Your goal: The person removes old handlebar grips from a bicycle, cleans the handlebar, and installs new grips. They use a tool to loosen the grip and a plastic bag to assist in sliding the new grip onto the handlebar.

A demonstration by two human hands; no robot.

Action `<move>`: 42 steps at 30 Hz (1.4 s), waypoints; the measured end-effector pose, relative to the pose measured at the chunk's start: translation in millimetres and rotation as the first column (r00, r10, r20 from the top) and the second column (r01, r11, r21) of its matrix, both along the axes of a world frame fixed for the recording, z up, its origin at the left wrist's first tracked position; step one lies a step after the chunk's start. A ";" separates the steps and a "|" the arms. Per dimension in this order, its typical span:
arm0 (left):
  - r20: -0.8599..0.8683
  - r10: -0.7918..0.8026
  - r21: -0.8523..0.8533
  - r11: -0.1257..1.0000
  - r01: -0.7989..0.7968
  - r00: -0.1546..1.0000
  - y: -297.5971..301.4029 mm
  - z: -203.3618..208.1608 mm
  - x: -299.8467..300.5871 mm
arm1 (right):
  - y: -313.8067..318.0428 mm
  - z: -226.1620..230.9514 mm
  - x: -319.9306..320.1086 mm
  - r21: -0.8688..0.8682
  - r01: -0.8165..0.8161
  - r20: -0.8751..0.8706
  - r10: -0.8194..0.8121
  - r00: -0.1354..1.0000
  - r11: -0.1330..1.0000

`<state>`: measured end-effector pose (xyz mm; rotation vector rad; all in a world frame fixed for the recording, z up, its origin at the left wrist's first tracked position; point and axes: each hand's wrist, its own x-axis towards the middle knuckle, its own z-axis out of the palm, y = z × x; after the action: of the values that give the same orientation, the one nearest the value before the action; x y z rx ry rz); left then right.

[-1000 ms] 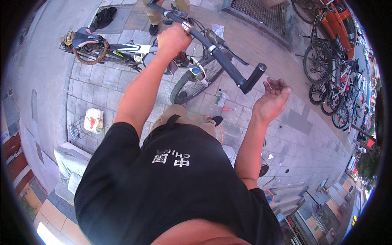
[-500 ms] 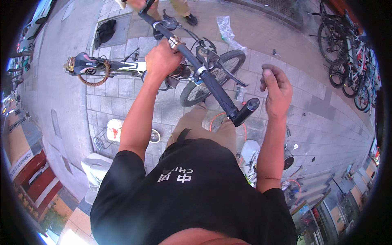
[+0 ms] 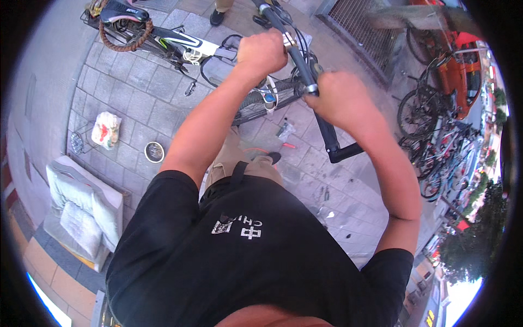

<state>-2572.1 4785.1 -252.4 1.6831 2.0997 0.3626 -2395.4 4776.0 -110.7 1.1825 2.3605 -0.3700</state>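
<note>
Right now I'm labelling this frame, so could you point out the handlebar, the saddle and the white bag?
Handlebar [image 3: 298, 61]: head view, on its dark tube.
Saddle [image 3: 121, 12]: head view, on its dark top.
White bag [image 3: 106, 131]: head view, on its middle.

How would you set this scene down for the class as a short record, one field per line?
left hand: curled against the handlebar near its middle, grasp partly hidden
right hand: wrapped over the handlebar, nearer the angled bar end
saddle: dark, brown braided rope looped beside it
ground: grey paving
picture left: white plastic bag, cushioned seat
picture right: parked bicycles
</note>
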 end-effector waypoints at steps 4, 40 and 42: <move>-0.044 -0.027 0.293 0.955 0.038 0.999 -11.3 -20.5 0.7 | -18.8 -8.8 -8.5 0.120 0.038 0.017 -0.040 0.999 0.992; -0.430 -0.130 -0.092 0.991 0.100 0.893 11.2 -100.7 -34.6 | -45.4 -13.5 290.7 0.049 0.788 -0.724 -0.521 0.452 0.614; -0.423 -0.233 -0.093 0.973 0.213 0.876 31.2 -92.8 -46.6 | -66.4 -60.5 346.2 0.099 0.748 -0.693 -0.494 0.526 0.657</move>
<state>-2618.7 4816.3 -345.2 2.1051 2.1464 -0.1461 -2049.2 4709.6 -171.1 2.4944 2.4726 -0.6228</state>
